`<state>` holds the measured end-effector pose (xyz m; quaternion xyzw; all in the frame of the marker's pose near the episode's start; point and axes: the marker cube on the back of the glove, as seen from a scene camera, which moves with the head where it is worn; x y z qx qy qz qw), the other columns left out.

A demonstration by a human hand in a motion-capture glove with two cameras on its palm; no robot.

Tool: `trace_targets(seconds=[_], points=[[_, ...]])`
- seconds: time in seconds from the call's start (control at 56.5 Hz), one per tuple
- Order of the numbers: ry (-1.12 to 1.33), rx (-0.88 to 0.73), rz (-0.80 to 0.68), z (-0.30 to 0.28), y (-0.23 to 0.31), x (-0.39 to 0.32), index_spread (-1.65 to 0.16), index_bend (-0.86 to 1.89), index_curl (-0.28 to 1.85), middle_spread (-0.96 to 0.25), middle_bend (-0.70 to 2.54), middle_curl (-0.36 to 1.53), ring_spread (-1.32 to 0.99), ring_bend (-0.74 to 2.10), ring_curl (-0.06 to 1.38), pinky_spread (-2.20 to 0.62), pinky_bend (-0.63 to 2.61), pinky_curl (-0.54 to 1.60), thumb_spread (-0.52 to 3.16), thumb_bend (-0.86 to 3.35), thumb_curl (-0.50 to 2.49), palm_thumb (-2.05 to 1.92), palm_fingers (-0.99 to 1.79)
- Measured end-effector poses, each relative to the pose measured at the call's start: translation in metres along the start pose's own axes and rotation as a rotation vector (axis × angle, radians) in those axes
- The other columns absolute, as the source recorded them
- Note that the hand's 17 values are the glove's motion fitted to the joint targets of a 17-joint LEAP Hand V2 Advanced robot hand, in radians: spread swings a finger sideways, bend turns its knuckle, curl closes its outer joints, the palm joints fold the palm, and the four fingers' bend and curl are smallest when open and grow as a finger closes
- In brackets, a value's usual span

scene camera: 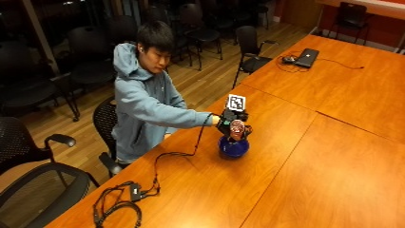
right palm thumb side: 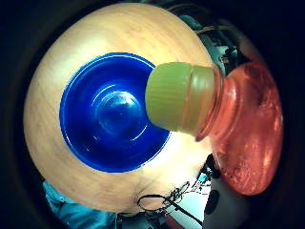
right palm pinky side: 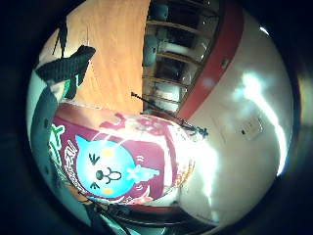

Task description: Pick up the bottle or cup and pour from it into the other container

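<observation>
— Bottle first: where is it?

— In the centre of the outside view, a clear plastic bottle of reddish liquid with a maroon printed label [scene camera: 237, 129] is held in the gloved right hand [scene camera: 226, 124], directly above a deep blue round bowl [scene camera: 233, 147] that stands on the long orange-brown wooden desk [scene camera: 303, 156].

— And the grip?

— The hand is wrapped round the bottle's body. The little-finger-side palm view is filled at lower left by the label [right palm pinky side: 122, 164], with a pale blue cartoon face printed on it, so the bottle lies right against the palm. How the fingers lie I cannot see.

— Is the bottle upright?

— No, tipped. In the thumb-side palm view the yellow-green ribbed screw cap [right palm thumb side: 178, 98] is on the neck and overlaps the right edge of the bowl [right palm thumb side: 95, 114]; the reddish shoulder of the bottle [right palm thumb side: 250, 138] fills the right of that frame. The bowl's inside shows only blue rings.

— Anything else on the desk?

— A black cable runs from the hand to a coil at lower left of the outside view [scene camera: 120, 202]. At upper right lies an open dark laptop [scene camera: 307, 57]. The person in a grey-blue hooded top [scene camera: 142, 102] sits at left, right arm stretched out over the desk.
</observation>
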<state>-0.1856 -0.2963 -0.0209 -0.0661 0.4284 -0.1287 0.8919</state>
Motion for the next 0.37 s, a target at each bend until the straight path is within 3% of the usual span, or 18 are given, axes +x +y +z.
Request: trace_targets(seconds=[0.053,0.372], points=[[0.099,-0.011,-0.03,0.01,0.005,0.013,-0.16,0.12,0.34,-0.11,0.27,0.55,-0.21,0.42,0.49,-0.24,0.37,0.39,0.13,-0.04,0.72,1.09,1.1],[0.088,-0.012,-0.008,0.008,0.004,0.011,-0.16,0.12,0.34,-0.11,0.27,0.55,-0.22,0.42,0.49,-0.24,0.37,0.39,0.14,-0.04,0.72,1.09,1.1]])
